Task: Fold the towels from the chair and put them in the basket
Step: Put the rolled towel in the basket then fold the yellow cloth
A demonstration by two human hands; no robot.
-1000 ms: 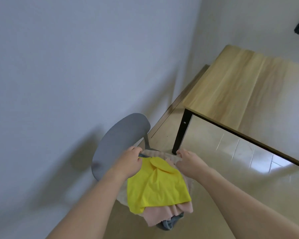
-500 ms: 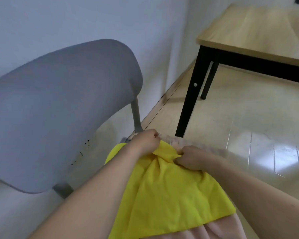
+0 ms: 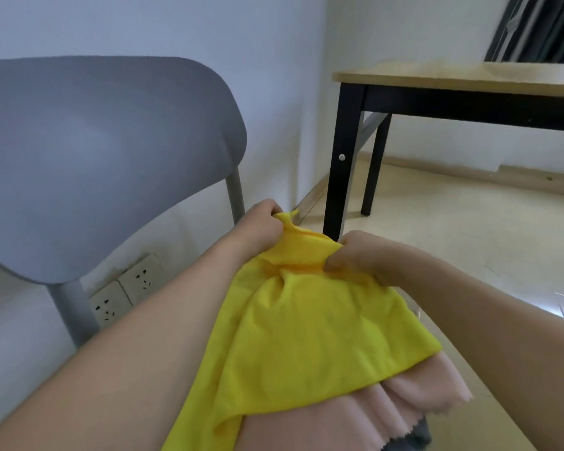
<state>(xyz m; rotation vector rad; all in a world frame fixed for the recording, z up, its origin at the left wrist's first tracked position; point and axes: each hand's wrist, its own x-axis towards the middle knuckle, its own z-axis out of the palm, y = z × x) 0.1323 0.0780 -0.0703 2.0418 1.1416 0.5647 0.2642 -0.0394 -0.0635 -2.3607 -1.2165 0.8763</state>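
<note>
A yellow towel lies on top of the pile on the grey chair. Its far edge is bunched and raised. My left hand pinches the towel's far left corner. My right hand grips the far edge a little to the right. Under the yellow towel lies a pink towel, and a dark grey cloth peeks out below it at the bottom. The chair seat is hidden under the pile. No basket is in view.
A wooden table with black legs stands just beyond the chair on the right. White wall sockets sit low on the wall behind the chair. Glossy tiled floor stretches to the right.
The view has dropped low and close to the chair. Both hands have closed on the yellow towel's far edge and lifted it, bunching the cloth between them.
</note>
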